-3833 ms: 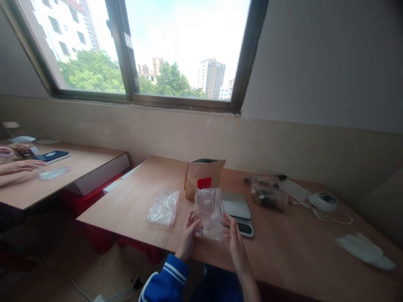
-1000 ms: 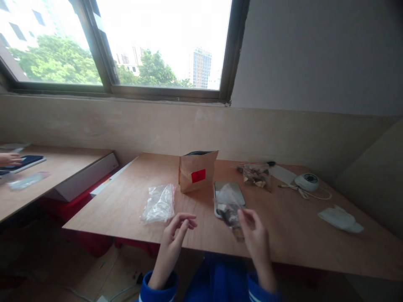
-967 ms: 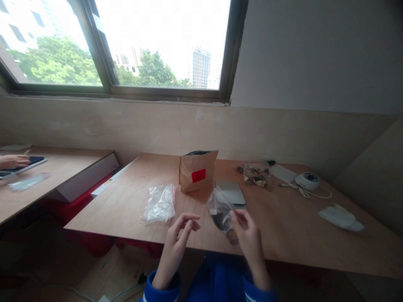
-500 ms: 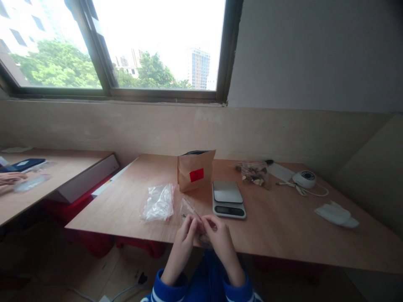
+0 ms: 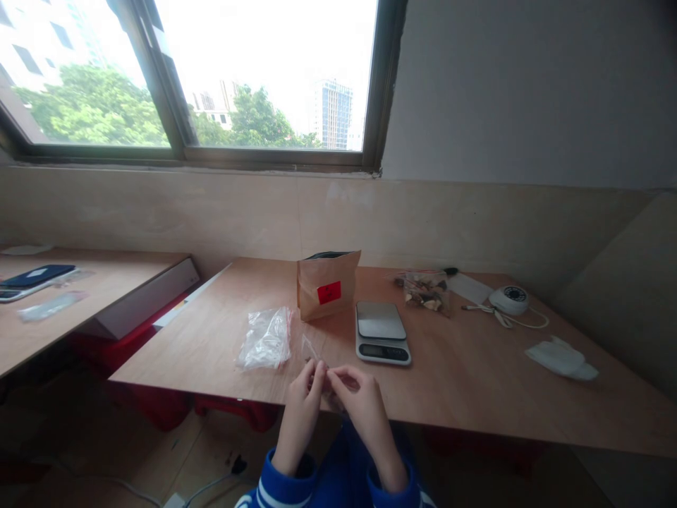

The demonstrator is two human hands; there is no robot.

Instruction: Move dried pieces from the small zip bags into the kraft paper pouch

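Observation:
At the front edge of the table, my left hand [image 5: 307,388] and my right hand [image 5: 358,395] are close together, both pinching a small clear zip bag [image 5: 311,348]. One corner of the bag sticks out beyond my left fingers; brownish contents show dimly below my fingers, too hidden to name. Just ahead of my right hand lies a white kitchen scale [image 5: 381,331] with nothing on its plate. Left of my hands is a stack of clear zip bags [image 5: 266,339]. Behind them stands an open brown paper pouch [image 5: 328,282] with a red label.
Filled clear bags [image 5: 427,293] lie at the back right, near a white round device [image 5: 508,300] with a cable. A crumpled white cloth or tissue [image 5: 561,358] is at the right. Across a gap on the left, another table [image 5: 106,271] holds a dark blue flat object [image 5: 39,276].
My right hand has moved left along the bag, closer to my left hand. The other person's hand at the far left has gone out of view.

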